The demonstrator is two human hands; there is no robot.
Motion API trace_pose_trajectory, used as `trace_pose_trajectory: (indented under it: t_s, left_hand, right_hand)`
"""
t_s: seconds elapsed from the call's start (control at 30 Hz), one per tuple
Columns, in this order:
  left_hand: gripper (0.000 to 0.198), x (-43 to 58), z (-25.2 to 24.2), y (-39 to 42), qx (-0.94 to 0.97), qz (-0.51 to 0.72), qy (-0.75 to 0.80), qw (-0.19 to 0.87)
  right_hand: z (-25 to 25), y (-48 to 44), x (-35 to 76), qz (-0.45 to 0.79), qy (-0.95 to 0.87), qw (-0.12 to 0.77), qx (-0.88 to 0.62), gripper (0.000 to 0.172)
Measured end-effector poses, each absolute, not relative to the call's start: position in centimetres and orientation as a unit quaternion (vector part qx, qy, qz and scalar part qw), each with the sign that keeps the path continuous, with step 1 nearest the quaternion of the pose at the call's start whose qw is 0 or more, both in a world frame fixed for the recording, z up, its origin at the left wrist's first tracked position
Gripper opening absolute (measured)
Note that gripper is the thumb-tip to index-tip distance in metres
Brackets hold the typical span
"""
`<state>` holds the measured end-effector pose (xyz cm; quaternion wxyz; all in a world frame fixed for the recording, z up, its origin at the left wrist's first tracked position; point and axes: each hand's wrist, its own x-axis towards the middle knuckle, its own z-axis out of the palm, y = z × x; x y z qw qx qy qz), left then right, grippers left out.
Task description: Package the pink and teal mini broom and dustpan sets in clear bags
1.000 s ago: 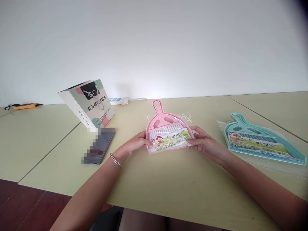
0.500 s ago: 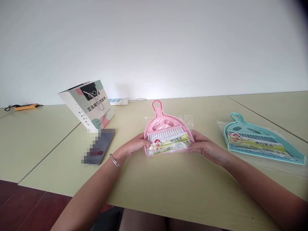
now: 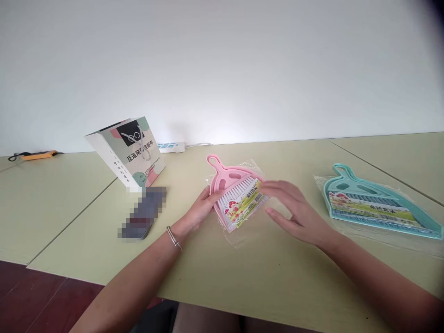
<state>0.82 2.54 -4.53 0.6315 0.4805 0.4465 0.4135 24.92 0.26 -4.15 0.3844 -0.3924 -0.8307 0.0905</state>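
A pink dustpan-and-brush set (image 3: 233, 187) in a clear plastic bag lies on the pale green table (image 3: 243, 273), turned so its handle points up and left. My left hand (image 3: 201, 209) grips its left edge, thumb on top. My right hand (image 3: 293, 210) hovers just right of the set with fingers spread, holding nothing; its fingertips are near the bag's right edge.
A teal dustpan set (image 3: 374, 203) in plastic lies at the right. A printed paper bag (image 3: 130, 150) stands at the left, with a blurred phone (image 3: 142, 212) in front of it. A power strip (image 3: 171, 146) and an orange tool (image 3: 36, 154) lie by the wall.
My right hand let go of the pink set and opened. The set rotated counterclockwise and shifted slightly left, held now only by my left hand.
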Motion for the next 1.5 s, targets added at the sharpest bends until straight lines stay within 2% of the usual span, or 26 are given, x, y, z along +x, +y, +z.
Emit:
trace_pose_trajectory:
  t_s: [0.03,0.17,0.23,0.3,0.37,0.43,0.5,0.57,0.67,0.73,0.77,0.8,0.9,0.97,1.0,1.03,1.13,1.2,1.27,1.37,1.43,1.5]
  left_hand:
    - [0.046,0.9,-4.6,2.5,0.471,0.421,0.445,0.635]
    - [0.054,1.3,-4.5,2.4,0.432,0.484,0.432,0.626]
    - [0.063,1.5,-4.4,2.3,0.430,0.514,0.421,0.611]
    - [0.064,1.8,-4.2,2.1,0.448,0.528,0.414,0.591]
    - [0.055,2.2,-4.0,1.8,0.471,0.529,0.418,0.569]
    - [0.042,2.7,-3.8,1.4,0.484,0.531,0.427,0.549]
    - [0.033,3.0,-3.8,1.3,0.498,0.535,0.433,0.527]
    - [0.034,2.8,-3.9,1.8,0.505,0.542,0.438,0.509]
    - [0.034,1.0,-3.8,3.9,0.446,0.586,0.467,0.490]
    - [0.034,-1.1,-3.6,5.7,0.385,0.633,0.509,0.438]
    - [0.038,-2.2,-3.4,6.5,0.375,0.633,0.537,0.414]
    - [0.050,-3.1,-3.2,7.0,0.378,0.618,0.572,0.386]
    - [0.106,-4.2,-2.7,6.7,0.414,0.565,0.672,0.240]
    - [0.118,-3.1,-2.5,5.3,0.463,0.570,0.659,0.163]
    - [0.112,-2.1,-2.4,4.4,0.488,0.580,0.629,0.173]
    - [0.099,-1.1,-2.4,3.7,0.500,0.582,0.595,0.239]
    - [0.063,1.8,-2.5,2.1,0.470,0.491,0.479,0.555]
    - [0.049,2.5,-2.6,1.9,0.438,0.456,0.418,0.652]
    - [0.044,2.3,-2.7,2.2,0.399,0.481,0.409,0.664]
    - [0.062,1.0,-2.5,2.6,0.350,0.530,0.420,0.648]
    - [0.071,0.5,-2.3,2.5,0.349,0.540,0.411,0.647]
    - [0.069,0.6,-1.9,2.2,0.373,0.529,0.394,0.652]
  right_hand:
    - [-4.1,0.2,24.9,0.094,-0.849,0.360,-0.376,0.023]
    - [-4.4,0.3,24.5,0.200,-0.798,0.338,-0.457,0.026]
    - [-4.7,0.5,24.1,0.303,-0.720,0.370,-0.502,0.025]
    - [-5.1,0.7,23.6,0.437,-0.610,0.423,-0.508,0.025]
    - [-5.5,0.8,22.9,0.556,-0.477,0.484,-0.479,0.028]
    - [-5.9,1.0,22.4,0.624,-0.355,0.532,-0.449,0.033]
    - [-6.1,1.2,22.2,0.651,-0.268,0.556,-0.441,0.038]
    - [-6.2,1.3,22.2,0.663,-0.229,0.560,-0.441,0.040]
    - [-6.0,1.4,22.7,0.652,-0.237,0.582,-0.425,0.043]
    - [-6.1,1.6,23.1,0.633,-0.248,0.601,-0.421,0.046]
    - [-6.1,1.7,23.3,0.622,-0.253,0.608,-0.423,0.048]
    - [-6.3,1.8,23.5,0.612,-0.259,0.615,-0.425,0.049]
    - [-6.6,2.1,23.9,0.587,-0.281,0.630,-0.423,0.050]
    - [-6.5,2.0,23.9,0.582,-0.294,0.633,-0.417,0.049]
    - [-6.3,1.9,23.8,0.585,-0.302,0.629,-0.414,0.048]
    - [-6.1,1.7,23.7,0.592,-0.314,0.618,-0.411,0.046]
    - [-5.4,1.3,23.5,0.641,-0.365,0.543,-0.402,0.041]
    - [-5.3,1.3,23.6,0.659,-0.383,0.502,-0.409,0.038]
    - [-5.5,1.8,24.2,0.637,-0.365,0.507,-0.451,0.037]
    - [-6.1,2.9,25.5,0.547,-0.334,0.538,-0.547,0.046]
    - [-6.0,3.2,26.0,0.438,-0.356,0.559,-0.608,0.059]
    - [-5.5,2.8,25.8,0.287,-0.418,0.591,-0.627,0.069]
